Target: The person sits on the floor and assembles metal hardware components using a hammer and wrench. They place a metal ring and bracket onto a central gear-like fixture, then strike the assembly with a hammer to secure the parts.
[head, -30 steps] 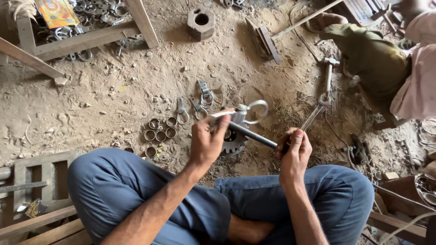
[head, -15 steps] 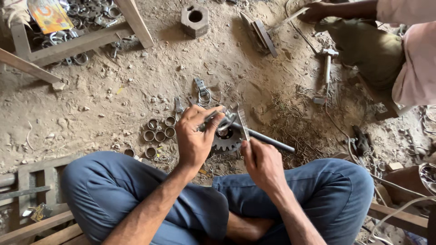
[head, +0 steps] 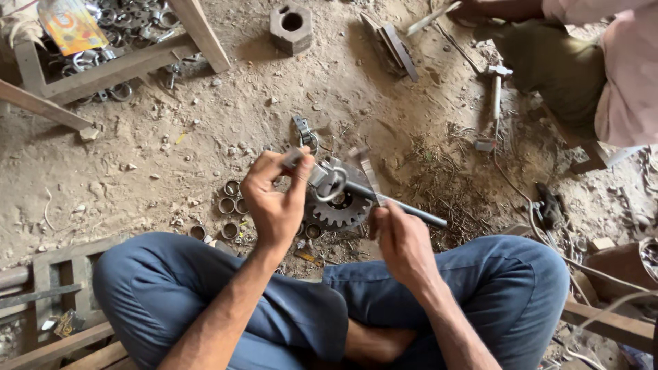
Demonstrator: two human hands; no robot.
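My left hand [head: 274,199] pinches a small metal clamp piece [head: 322,177] with a ring, held above the toothed gear [head: 340,209] on the dirt floor [head: 137,157]. My right hand [head: 401,243] is closed on a steel rod [head: 397,202] crossing the gear. Small metal rings [head: 229,205] lie just left.

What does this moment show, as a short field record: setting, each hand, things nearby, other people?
setting: dirt floor, person sitting cross-legged
left hand: raised, fingers closed on a small metal clamp part with a ring
right hand: beside a dark metal rod; grip blurred
under hands: toothed gear on the ground
nearby: small metal rings, square block with hole, hammer
other people: one seated at upper right, trouser leg in view
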